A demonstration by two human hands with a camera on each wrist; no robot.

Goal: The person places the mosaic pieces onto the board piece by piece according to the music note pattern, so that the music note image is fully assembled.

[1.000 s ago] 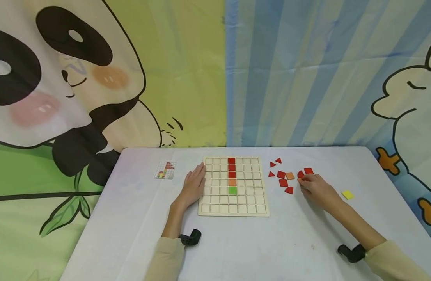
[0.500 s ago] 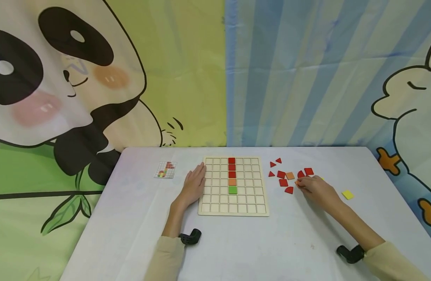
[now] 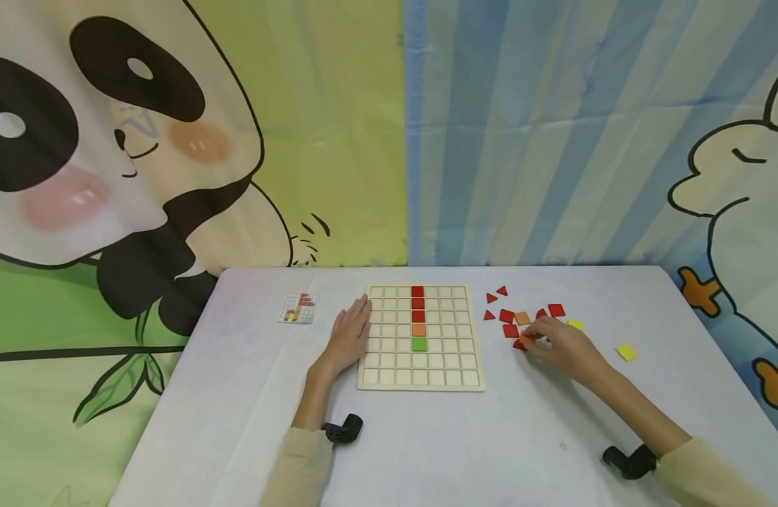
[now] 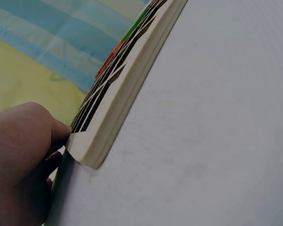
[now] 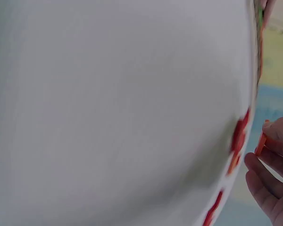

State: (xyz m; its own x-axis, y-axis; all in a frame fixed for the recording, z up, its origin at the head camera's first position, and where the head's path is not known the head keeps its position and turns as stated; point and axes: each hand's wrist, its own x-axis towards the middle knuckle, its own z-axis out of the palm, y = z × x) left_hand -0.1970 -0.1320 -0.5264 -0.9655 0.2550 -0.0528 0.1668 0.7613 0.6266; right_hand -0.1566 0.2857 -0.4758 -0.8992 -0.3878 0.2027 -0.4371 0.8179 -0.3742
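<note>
My left hand (image 3: 348, 333) lies with straight fingers against the left edge of a wooden grid board (image 3: 363, 379). In the left wrist view its thumb side touches the board's corner (image 4: 87, 153). The board holds a column of red square tiles (image 3: 417, 303), with an orange square (image 3: 418, 329) and a green square (image 3: 419, 344) below. Right of the board, my right hand (image 3: 562, 348) pinches a small orange tile (image 5: 261, 143) between thumb and fingers, just above the table. Its exact shape is hard to tell. A red rounded tile (image 3: 518, 344) lies close under those fingertips.
Loose tiles lie around the right hand: red triangles (image 3: 491, 298), red squares (image 3: 556, 310), another orange square (image 3: 522, 318), and yellow pieces (image 3: 626, 352). A small pattern card (image 3: 297, 308) lies left of the board on the white table (image 3: 427, 451).
My right hand has picked up the orange tile and moved a little left and nearer with it, uncovering a yellow piece behind. The left hand and board have stayed put.
</note>
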